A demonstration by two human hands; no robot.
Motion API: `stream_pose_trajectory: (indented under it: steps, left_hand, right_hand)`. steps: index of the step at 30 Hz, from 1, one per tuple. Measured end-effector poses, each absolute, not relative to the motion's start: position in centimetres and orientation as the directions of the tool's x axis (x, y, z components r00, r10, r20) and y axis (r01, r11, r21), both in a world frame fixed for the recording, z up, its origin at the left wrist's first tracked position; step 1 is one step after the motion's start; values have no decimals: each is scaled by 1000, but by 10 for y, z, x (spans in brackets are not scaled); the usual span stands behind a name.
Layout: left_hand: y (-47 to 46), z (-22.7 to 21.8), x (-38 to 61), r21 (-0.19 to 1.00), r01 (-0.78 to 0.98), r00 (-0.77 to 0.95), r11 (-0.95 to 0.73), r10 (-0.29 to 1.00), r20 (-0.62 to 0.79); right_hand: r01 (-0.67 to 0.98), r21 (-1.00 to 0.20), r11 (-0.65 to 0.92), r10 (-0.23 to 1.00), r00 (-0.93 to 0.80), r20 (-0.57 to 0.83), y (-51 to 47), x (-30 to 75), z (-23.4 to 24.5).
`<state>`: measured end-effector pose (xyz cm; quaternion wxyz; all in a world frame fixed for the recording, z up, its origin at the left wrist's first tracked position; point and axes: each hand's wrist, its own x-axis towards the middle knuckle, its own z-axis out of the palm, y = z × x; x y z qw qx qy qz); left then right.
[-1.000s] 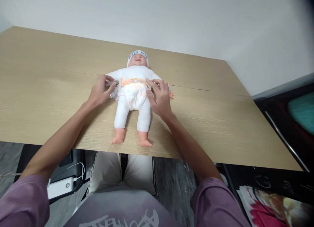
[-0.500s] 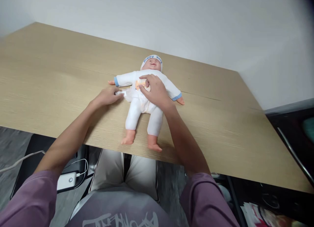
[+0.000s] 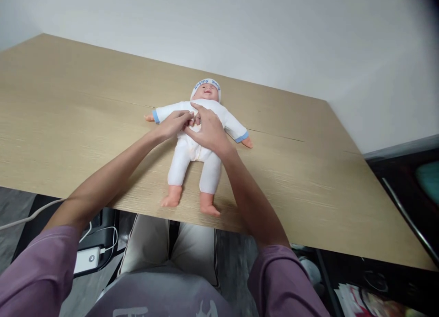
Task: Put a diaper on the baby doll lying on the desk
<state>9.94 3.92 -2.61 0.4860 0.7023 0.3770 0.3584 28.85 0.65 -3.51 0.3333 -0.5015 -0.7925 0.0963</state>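
Observation:
A baby doll [image 3: 192,157] in a white suit and a white cap with blue letters lies on its back on a light wooden table [image 3: 68,107], feet towards me. Both my hands meet on its belly. My left hand [image 3: 174,123] comes from the left with fingers pinched together at the doll's waist. My right hand [image 3: 206,130] lies over the doll's middle, fingers curled and touching the left hand's fingertips. The nappy that the doll wears is hidden under my hands. What my fingers pinch is too small to make out.
The table meets a white wall [image 3: 240,29] at the back. Under the table's front edge are my legs in light trousers [image 3: 164,248], a white power block with cables [image 3: 85,260] on the left, and dark furniture with magazines [image 3: 377,298] on the right.
My left hand has moved from the doll's left side onto its belly, meeting the right hand. The nappy's orange band, seen earlier, is now covered. The view shifted slightly.

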Motion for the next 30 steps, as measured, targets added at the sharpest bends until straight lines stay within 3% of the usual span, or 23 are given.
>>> stream_pose_trajectory:
  steps: [5,8,17,20,24,26,28,30]
  left_hand:
    - [49,-57,96,966,29,365,-257,902,230]
    - [52,-75,90,941,44,281,-335,908,310]
    - [66,-87,92,952,-40,395,-305,870,295]
    - [67,-89,93,935,22,338,-354,883,327]
    - [45,-75,95,840,243,64,-486,872,486]
    - [18,-59,94,787,322,9,-527,832,554]
    - [-18,-42,90,748,352,75,-563,814,577]
    - [-55,-31,83,699,378,255,-607,794,552]
  right_hand:
    - [731,-534,424,897,-259,358,5,289,-28]
    - [731,-542,414,902,-247,355,6,290,-26]
    - [715,-549,432,884,-215,416,7,291,-30]
    - [712,-553,433,870,-170,463,11,290,-32]
    - [719,-542,436,810,-51,584,-6,287,-25]
    - [708,-544,451,777,-11,629,-31,286,-19]
    - [665,-563,490,773,-34,633,-67,288,-16]
    - [586,-601,544,793,-123,597,-106,292,-18]
